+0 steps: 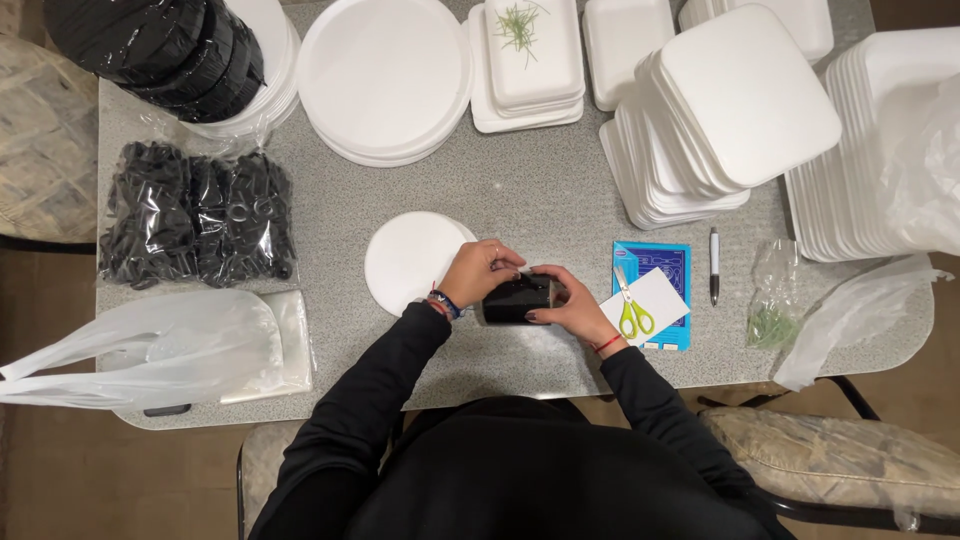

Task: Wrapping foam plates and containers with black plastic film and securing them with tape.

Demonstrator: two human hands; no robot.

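Both hands' grip on black cup (515, 298), table edge (520, 395) near

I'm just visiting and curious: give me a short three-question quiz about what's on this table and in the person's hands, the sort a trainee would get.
1. True or false: both hands are on the small dark container.
2. Which lies nearest the right hand?
A. the black pen
B. the green-handled scissors
C. the bag of black plastic pieces
3. What flat white thing lies on the table just beyond the left hand?

Key
1. True: the left hand grips it from above, the right hand from the side.
2. B: the scissors rest on a white card over a blue sheet.
3. A single round white foam plate.
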